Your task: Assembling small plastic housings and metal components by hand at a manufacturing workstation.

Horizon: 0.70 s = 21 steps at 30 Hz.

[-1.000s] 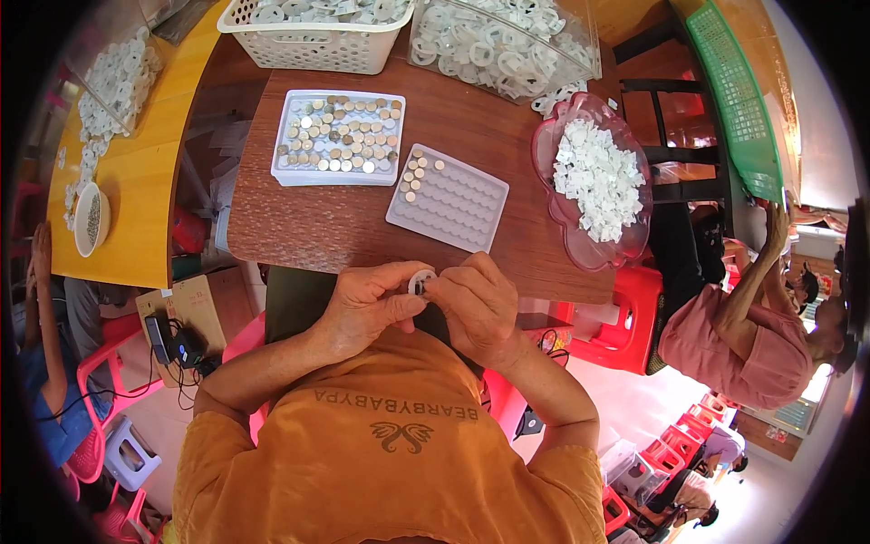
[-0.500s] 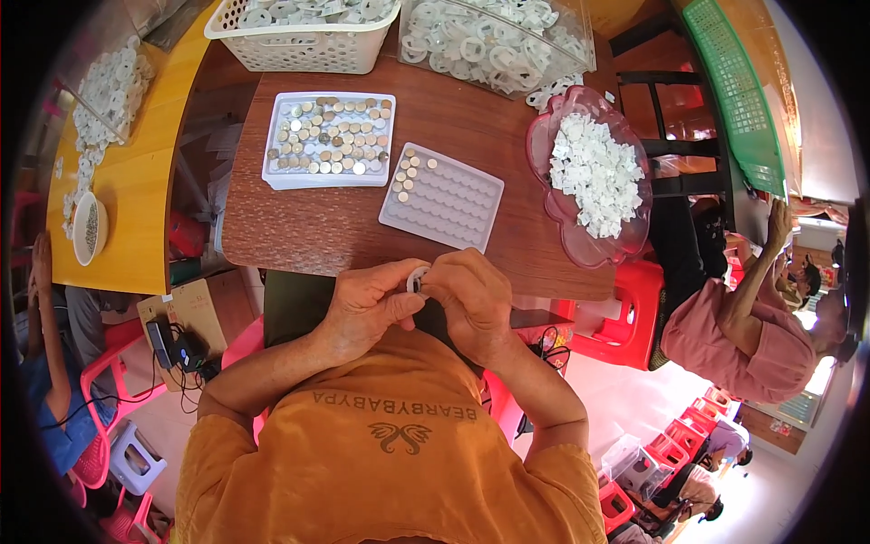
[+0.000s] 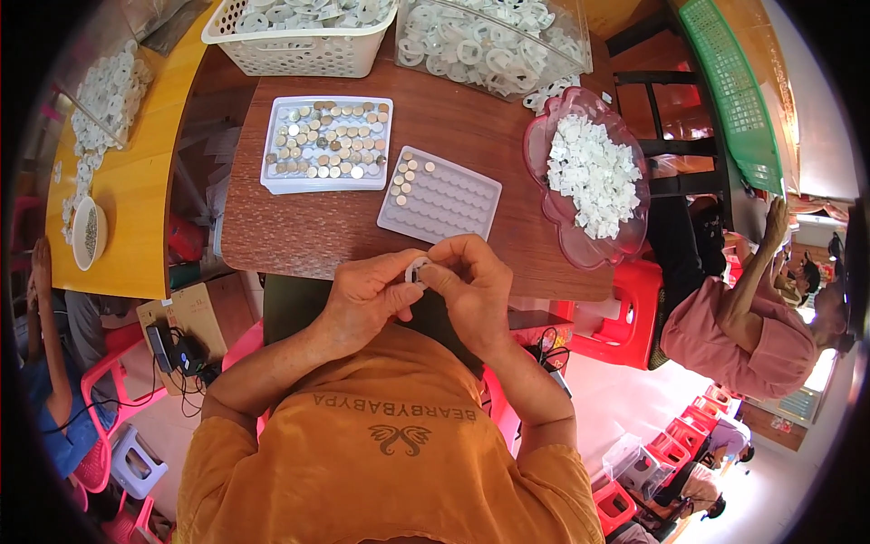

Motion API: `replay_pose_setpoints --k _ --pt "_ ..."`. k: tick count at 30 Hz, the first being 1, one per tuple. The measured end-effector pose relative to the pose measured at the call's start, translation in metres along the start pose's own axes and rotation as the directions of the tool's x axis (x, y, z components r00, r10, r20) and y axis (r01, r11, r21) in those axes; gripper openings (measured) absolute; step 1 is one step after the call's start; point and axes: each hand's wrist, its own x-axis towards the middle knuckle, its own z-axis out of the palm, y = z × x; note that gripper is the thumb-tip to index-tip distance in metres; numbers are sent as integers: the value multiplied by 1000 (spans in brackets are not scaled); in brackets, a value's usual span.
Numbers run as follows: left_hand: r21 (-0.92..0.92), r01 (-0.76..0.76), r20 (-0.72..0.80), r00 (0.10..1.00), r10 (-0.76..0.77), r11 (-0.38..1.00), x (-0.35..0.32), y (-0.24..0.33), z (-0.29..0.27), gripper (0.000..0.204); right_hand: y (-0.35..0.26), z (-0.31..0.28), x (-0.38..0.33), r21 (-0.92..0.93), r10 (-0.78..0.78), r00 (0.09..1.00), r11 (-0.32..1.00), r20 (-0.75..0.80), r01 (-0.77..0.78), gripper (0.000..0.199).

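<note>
My left hand (image 3: 362,295) and my right hand (image 3: 471,288) meet in front of my chest, just off the near edge of the brown table (image 3: 299,238). Together they pinch a small white ring (image 3: 418,269) between thumbs and fingertips. Just beyond the hands lies a pale compartment tray (image 3: 450,203) with a few small round discs in its left corner. Left of it stands a white tray (image 3: 327,145) filled with several metal discs.
A pink bowl (image 3: 564,210) of small white pieces sits at the right. A white basket (image 3: 299,47) and a clear bin (image 3: 489,41) of white rings stand at the back. A yellow table (image 3: 136,181) is at left; other people sit at right and lower left.
Both hands stay together on the white ring near the table edge; only the fingers have shifted slightly. The view has tilted a little.
</note>
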Motion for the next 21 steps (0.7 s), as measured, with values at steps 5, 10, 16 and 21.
replay_pose_setpoints --k 5,10,16,21 --pt "-187 126 34 992 -121 974 3 2 -6 30 -3 -3 0 169 15 999 985 35 -21 12" --pt "-185 126 10 992 -127 975 5 3 -5 33 -2 1 -3 224 8 1000 975 -20 -3 14" --pt "-348 180 -20 980 -200 920 3 2 4 34 6 4 -3 190 -58 994 979 -93 75 12" --pt "-288 111 -89 986 -142 951 2 -6 8 32 11 8 -5 177 -80 989 979 -124 101 10"
